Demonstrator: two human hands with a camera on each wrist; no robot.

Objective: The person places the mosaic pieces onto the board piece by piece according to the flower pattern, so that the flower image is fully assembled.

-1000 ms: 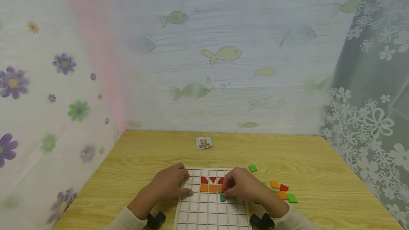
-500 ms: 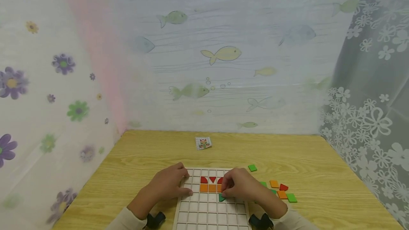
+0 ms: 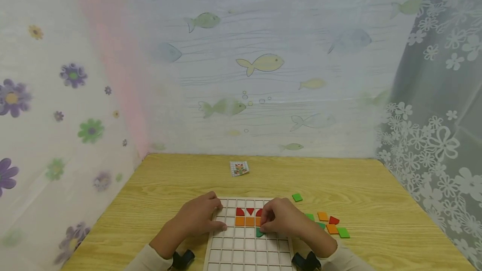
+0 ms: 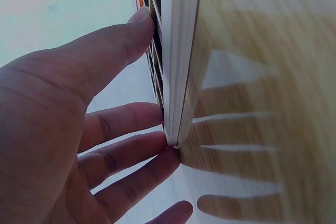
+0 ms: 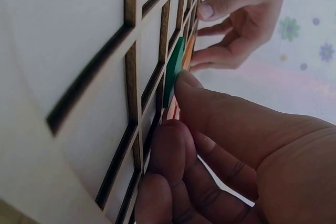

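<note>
A white gridded board (image 3: 229, 255) lies on the table before me. My left hand (image 3: 199, 215) rests at its left edge, thumb on the grid and fingertips at the rim, as the left wrist view (image 4: 47, 108) shows. My right hand (image 3: 284, 217) pinches a dark green tile with a curved side (image 3: 259, 232) just below the orange row; in the right wrist view the thumb touches the green tile (image 5: 174, 72). Several tiles sit in the grid: red quarter-rounds (image 3: 239, 212), a red triangle (image 3: 250, 211) and orange squares (image 3: 249, 221). My right fingers partly cover the rightmost ones.
Right of the board lie loose tiles: light green squares (image 3: 343, 233), orange squares (image 3: 322, 216), a red tile (image 3: 334, 220) and a dark green one (image 3: 321, 226) partly behind my right wrist. A small pattern card (image 3: 239, 169) lies toward the back of the wooden table (image 3: 180, 175).
The dark green tile has shifted slightly left and turned a little under my right fingers. My left hand has stayed in place.
</note>
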